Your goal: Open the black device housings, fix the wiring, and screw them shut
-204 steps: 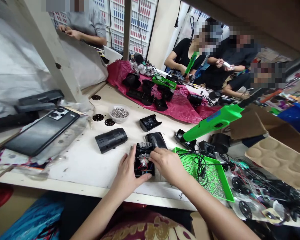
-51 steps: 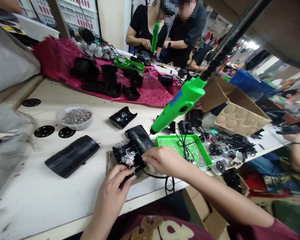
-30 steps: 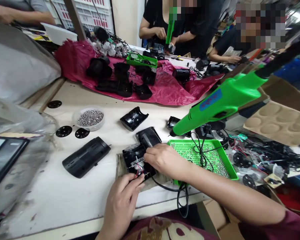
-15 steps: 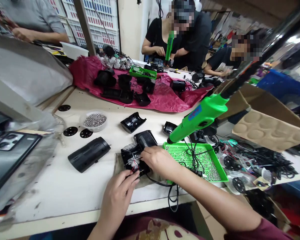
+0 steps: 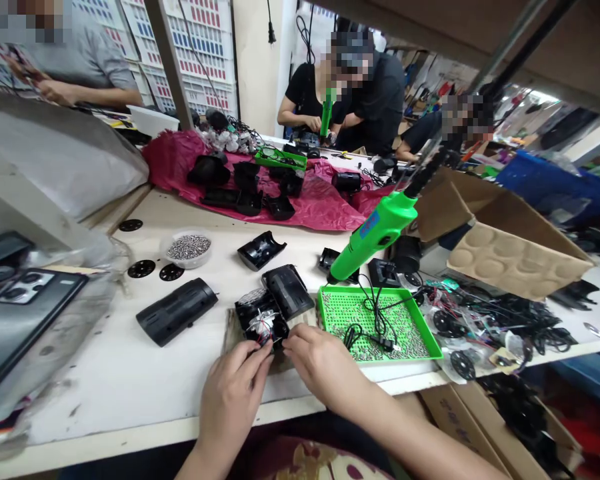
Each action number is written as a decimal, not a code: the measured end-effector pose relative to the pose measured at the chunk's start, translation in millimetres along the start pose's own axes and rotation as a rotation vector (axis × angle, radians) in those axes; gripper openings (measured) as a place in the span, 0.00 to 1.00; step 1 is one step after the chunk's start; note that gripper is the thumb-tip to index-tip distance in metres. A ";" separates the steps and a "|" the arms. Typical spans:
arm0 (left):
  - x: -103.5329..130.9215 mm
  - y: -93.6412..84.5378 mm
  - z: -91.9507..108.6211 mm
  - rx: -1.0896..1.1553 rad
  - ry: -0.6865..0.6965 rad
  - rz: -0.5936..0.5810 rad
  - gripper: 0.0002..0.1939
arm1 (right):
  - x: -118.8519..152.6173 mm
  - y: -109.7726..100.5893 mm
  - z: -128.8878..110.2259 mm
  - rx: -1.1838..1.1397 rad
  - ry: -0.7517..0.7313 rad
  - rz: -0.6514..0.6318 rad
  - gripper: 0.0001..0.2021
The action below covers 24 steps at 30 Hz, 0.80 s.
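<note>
An open black plastic housing (image 5: 245,313) lies on a worn pad (image 5: 233,340) at the front of the table, with a silvery motor-like part (image 5: 260,323) and thin red wires inside. At its near edge, my left hand (image 5: 237,387) is closed, fingertips pinched by the wires; exactly what they grip is hidden. My right hand (image 5: 325,367) is closed at the housing's near right corner, and I cannot make out what its fingers hold. Behind it rests a curved black shell (image 5: 287,291). A green electric screwdriver (image 5: 373,239) hangs tip down to the right.
Beside my right hand lies a green tray (image 5: 433,347) of screws and a black cable (image 5: 375,313). A screw bowl (image 5: 189,249), black discs (image 5: 141,269) and a black casing (image 5: 177,312) are left. A cardboard box (image 5: 520,260) stands right; co-workers (image 5: 305,100) work beyond.
My right hand has moved from the top of the motor part down to the housing's near right corner. The cable loop over the table edge no longer shows there. My left hand stays near the wires.
</note>
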<state>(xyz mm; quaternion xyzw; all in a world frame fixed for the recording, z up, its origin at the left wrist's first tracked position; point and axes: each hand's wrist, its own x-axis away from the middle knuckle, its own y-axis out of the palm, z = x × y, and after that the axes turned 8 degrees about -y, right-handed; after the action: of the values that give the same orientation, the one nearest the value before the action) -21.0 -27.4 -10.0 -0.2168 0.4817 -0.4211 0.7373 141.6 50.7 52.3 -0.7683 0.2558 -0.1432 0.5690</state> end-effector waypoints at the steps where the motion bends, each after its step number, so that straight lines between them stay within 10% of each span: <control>1: -0.2 -0.2 1.4 -0.004 -0.007 -0.007 0.11 | -0.7 2.2 -2.5 0.021 -0.002 -0.017 0.09; 10: 4.4 2.3 2.1 0.071 -0.017 -0.045 0.10 | -4.5 -6.0 1.0 0.047 -0.017 -0.033 0.09; 17: 17.2 0.6 -1.8 0.102 -0.007 0.026 0.15 | -32.6 -12.9 21.3 0.189 0.257 0.046 0.21; 24: 25.2 -12.1 -5.5 0.338 -0.222 0.068 0.11 | -48.8 -3.0 20.5 0.231 0.315 -0.069 0.32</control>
<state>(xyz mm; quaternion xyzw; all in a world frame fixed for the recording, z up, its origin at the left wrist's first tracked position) -26.3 -54.6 -17.0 -0.1187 0.3269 -0.4442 0.8257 112.4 94.9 52.3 -0.6741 0.2970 -0.3097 0.6012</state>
